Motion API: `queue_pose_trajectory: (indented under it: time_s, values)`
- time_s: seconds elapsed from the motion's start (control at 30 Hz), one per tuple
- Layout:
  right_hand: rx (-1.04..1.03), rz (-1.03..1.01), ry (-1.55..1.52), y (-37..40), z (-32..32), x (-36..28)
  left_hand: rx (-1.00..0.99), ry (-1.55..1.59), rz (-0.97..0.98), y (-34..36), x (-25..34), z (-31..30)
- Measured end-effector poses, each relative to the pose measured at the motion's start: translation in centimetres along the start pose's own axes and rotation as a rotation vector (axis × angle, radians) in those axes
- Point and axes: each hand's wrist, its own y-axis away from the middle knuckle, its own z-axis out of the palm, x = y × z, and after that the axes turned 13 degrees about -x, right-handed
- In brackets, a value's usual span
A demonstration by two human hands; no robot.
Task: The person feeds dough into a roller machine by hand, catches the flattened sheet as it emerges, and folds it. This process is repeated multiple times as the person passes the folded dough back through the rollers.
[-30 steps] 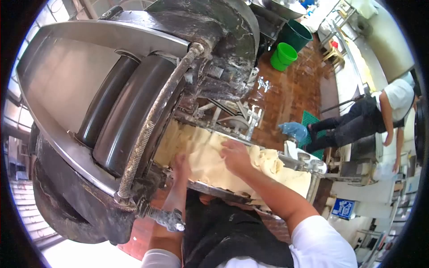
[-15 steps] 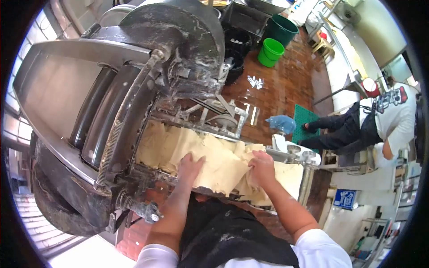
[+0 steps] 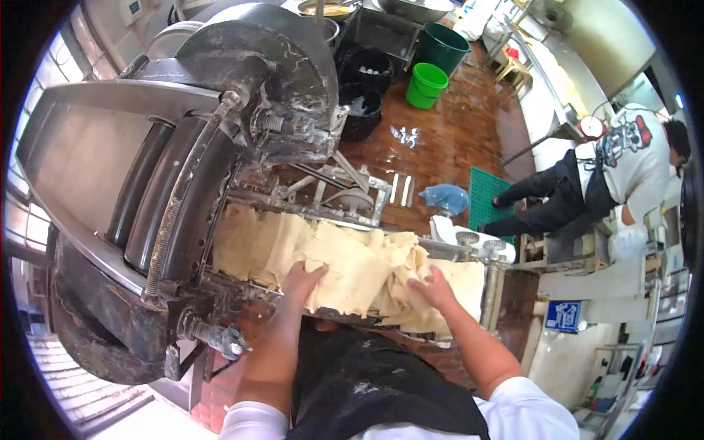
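Left hand point(image 3: 302, 284) and right hand point(image 3: 434, 287) contact dough point(image 3: 345, 268), fingers moderately spread; undersides hidden, any grip cannot be determined.

Brown tiled floor point(image 3: 455, 110); bright barred window point(image 3: 62, 55) left; pale wall point(image 3: 623, 33) right.

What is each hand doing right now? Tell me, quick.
Left hand: open, fingers apart, on the dough sheet; no grip shows.
Right hand: open, thumb and fingers apart, at the bunched dough; no grip shows.
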Motion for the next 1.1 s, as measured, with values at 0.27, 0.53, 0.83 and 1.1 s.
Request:
queue_pose_trajectory:
  time_s: [0.27, 0.53, 0.83, 1.1]
  values:
    - [-0.052, -0.077, -0.167, -1.7, 2.5, 0.3, -0.375, -0.022, 0.090, 2.4, 3.1, -1.0]
    - [-0.007, -0.116, 0.142, -1.9, 1.6, -0.8, -0.187, 0.228, -0.034, 3.0, 4.4, 1.4]
    - [-0.105, -0.275, -0.761, -2.5, 4.5, -0.3, -0.356, -0.183, 0.049, 5.4, 6.5, 6.3]
    - [-0.478, 0.035, -0.964, -4.1, 2.6, -0.9, 0.112, -0.325, 0.238, 7.1, 5.4, 8.9]
